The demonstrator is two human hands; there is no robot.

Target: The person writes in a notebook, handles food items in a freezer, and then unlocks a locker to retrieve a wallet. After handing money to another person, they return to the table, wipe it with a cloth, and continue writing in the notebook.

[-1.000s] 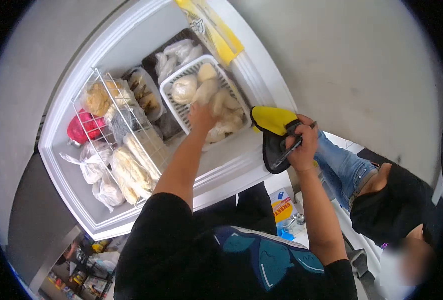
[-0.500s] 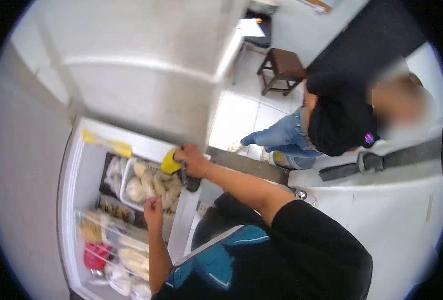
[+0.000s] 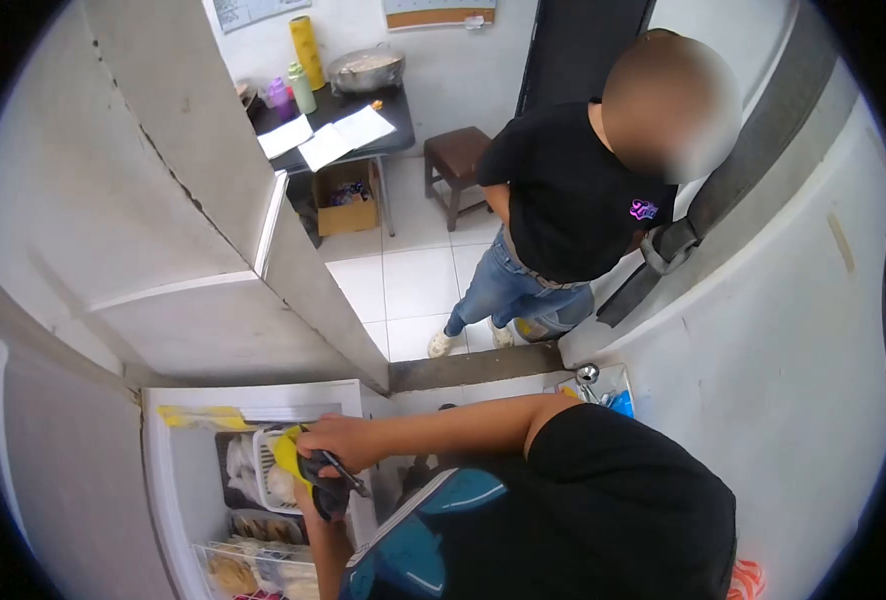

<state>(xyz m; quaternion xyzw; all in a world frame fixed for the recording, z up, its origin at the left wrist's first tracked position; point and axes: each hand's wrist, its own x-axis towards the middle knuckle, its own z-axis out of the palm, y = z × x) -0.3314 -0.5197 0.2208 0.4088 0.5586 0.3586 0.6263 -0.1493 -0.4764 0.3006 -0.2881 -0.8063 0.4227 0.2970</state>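
My right hand (image 3: 348, 443) is closed on a yellow and dark grey item (image 3: 325, 492), seemingly soft; its exact kind does not show clearly. A thin dark pen-like stick (image 3: 346, 474) juts out below the same hand. My left hand (image 3: 310, 500) is up against the item, its fingers mostly hidden behind it. Both hands are over the open chest freezer (image 3: 363, 520), near its right wall. Under them is a white plastic basket (image 3: 266, 470) holding pale food pieces, largely covered by the hands and the item.
A wire rack (image 3: 208, 558) with bagged food is in the freezer's front part. Yellow tape (image 3: 203, 416) runs along the rim. Beyond a floor sill (image 3: 473, 372) stands a person in a black shirt (image 3: 573, 200), near a brown stool (image 3: 456, 165) and a table (image 3: 403, 110) with papers and bottles.
My view has swung up, showing more of the room. My right hand has brought the yellow and dark grey item to my left hand, which was apart from it over the basket.
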